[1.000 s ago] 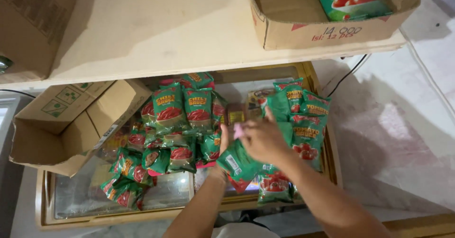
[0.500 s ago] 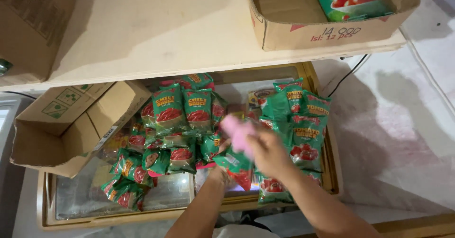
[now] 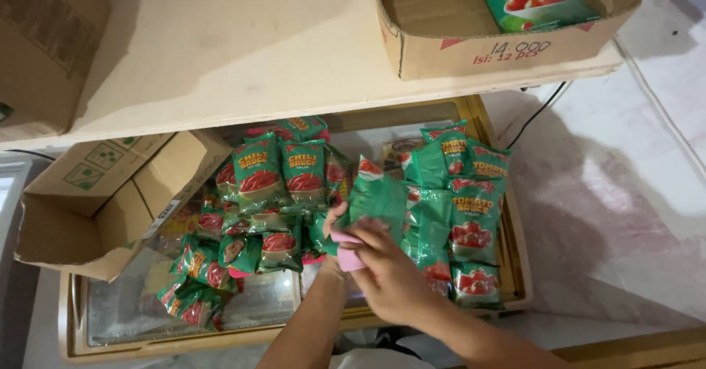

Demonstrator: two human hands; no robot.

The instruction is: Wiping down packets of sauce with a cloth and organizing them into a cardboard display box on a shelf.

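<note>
My left hand (image 3: 333,219) grips a green sauce pouch (image 3: 379,201) from below, above a glass-topped chest (image 3: 118,314) covered with pouches. My right hand (image 3: 391,275) presses a pink cloth (image 3: 347,256) against the lower edge of that pouch. To the left lie green pouches with red chilli pictures (image 3: 259,174). To the right stand green pouches with tomato pictures (image 3: 474,207). Most of my left hand's fingers are hidden behind the held pouch.
An open, empty cardboard box (image 3: 95,207) lies on the chest's left side. A pale shelf (image 3: 257,53) above carries a carton (image 3: 507,45) holding a green packet, and another box (image 3: 37,38) at the far left. A black cable (image 3: 537,112) runs over the white floor at the right.
My right hand has brought the pink cloth from above the held pouch down to its lower left edge. The pouch has tilted more upright.
</note>
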